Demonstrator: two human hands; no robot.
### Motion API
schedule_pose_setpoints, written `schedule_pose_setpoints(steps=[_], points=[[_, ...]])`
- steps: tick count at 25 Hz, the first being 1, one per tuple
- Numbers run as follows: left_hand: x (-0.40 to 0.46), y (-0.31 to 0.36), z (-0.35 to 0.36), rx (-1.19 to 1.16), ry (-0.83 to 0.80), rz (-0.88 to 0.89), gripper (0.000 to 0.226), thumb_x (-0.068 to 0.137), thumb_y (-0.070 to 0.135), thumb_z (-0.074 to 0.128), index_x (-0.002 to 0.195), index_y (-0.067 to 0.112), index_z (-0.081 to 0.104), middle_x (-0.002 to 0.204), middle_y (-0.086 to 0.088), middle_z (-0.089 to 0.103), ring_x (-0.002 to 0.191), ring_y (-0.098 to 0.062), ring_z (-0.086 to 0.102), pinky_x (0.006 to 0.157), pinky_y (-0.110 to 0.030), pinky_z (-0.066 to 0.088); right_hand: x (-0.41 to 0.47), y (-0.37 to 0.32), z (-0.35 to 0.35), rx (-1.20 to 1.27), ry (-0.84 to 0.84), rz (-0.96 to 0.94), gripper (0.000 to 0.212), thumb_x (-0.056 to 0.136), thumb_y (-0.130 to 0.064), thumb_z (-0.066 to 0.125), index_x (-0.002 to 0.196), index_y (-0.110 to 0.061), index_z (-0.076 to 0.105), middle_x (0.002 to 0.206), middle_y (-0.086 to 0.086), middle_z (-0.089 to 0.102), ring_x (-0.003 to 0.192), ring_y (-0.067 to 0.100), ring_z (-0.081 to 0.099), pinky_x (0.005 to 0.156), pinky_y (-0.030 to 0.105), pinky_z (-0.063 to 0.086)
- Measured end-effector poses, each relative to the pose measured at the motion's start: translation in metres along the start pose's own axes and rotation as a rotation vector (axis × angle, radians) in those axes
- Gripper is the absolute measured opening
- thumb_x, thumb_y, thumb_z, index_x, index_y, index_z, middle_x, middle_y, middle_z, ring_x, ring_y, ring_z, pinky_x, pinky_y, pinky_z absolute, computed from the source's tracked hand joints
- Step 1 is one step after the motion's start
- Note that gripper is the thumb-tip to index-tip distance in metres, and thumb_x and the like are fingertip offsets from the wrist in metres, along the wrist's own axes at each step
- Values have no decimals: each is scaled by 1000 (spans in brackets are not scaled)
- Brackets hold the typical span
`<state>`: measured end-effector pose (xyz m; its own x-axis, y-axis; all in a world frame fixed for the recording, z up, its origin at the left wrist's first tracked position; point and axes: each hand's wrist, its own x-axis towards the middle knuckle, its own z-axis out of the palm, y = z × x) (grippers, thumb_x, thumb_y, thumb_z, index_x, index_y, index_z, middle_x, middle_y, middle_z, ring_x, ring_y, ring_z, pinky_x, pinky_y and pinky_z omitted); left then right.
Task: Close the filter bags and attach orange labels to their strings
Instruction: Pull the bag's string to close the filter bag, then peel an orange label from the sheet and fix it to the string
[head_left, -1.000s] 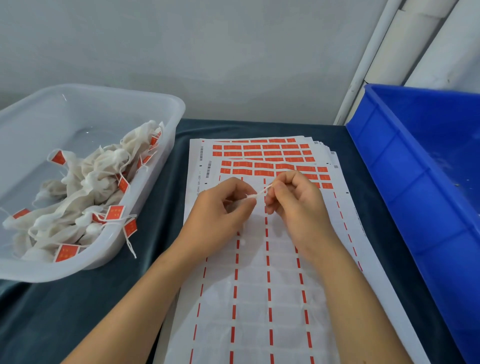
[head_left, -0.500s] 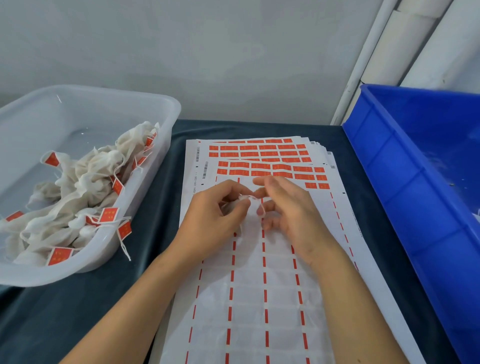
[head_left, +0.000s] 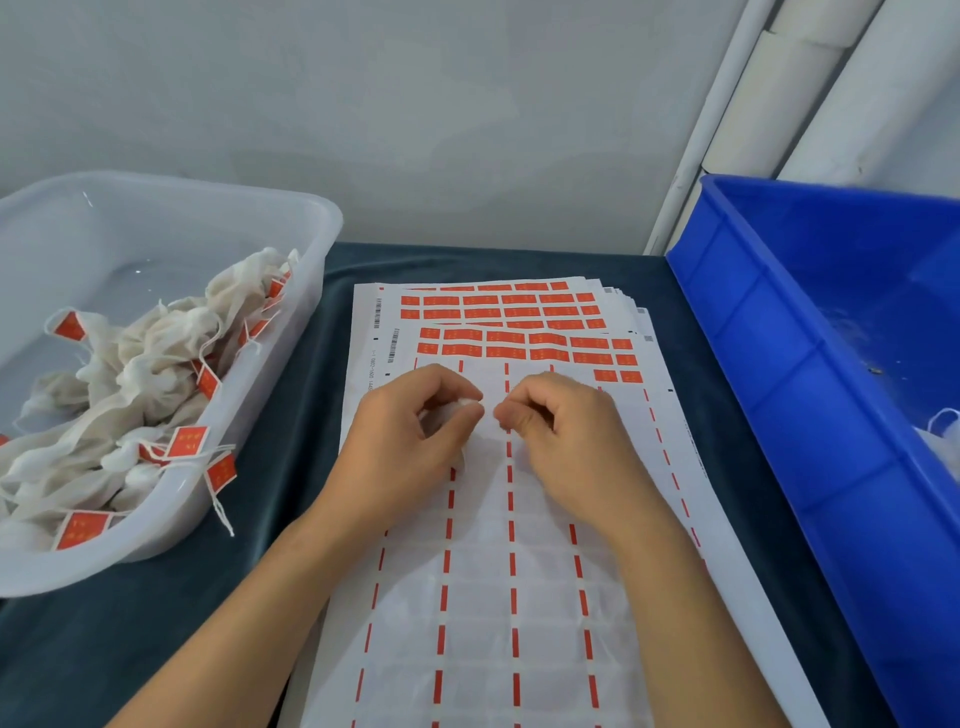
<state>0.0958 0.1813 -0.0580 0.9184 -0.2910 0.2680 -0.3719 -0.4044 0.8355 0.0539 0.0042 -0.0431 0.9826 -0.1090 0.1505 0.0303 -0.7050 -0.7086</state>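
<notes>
In the middle of the frame, the left hand (head_left: 410, 441) curls round a small white filter bag (head_left: 460, 405), of which only a bunch of cloth shows between thumb and forefinger. The right hand (head_left: 566, 431) sits just beside it, its fingers (head_left: 511, 415) curled and pinched together; the string they presumably pull is too thin to make out, so whether they hold anything cannot be told. Both hands hover over the label sheets (head_left: 519, 597), probably so the next orange label (head_left: 605, 375) is within reach once the bag is drawn shut. The nearer rows are already peeled, leaving red dashes.

At the left of the frame a clear tub (head_left: 311, 291) holds finished bags (head_left: 145, 374) with orange tags on their strings, kept apart from the blue crate (head_left: 779, 415) at the right, where some white material shows at the edge.

The labels carry small print, unreadable here. Barcodes with digits run along the sheets' left margin, too small to read.
</notes>
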Motion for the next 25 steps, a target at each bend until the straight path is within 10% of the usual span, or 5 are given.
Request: schedule_pose_setpoints(steps=[12,18,25], points=[[-4,7,2,-150,22,-109,11,99,24,68,94,33,65,90,21,73,91,-6,73,76,-26,62,26,22,-53,-169,389,307,12,105,-33,57,99,-29,66,99,-13,66,75,2,58,62,13,39],[-11,10,13,-68,-135,-84,5,101,42,61,104,46,61,114,39,65,109,18,58,73,-3,48,47,34,-14,-422,330,513,50,97,-59,58,120,-16,68,124,3,63,112,22,60,91,43,58],[-13,8,19,71,-198,-95,9,101,47,57,104,54,52,113,40,64,98,13,64,67,-2,45,52,34,3,-478,465,479,48,93,-62,62,115,-21,75,109,0,70,93,20,64,83,41,60]])
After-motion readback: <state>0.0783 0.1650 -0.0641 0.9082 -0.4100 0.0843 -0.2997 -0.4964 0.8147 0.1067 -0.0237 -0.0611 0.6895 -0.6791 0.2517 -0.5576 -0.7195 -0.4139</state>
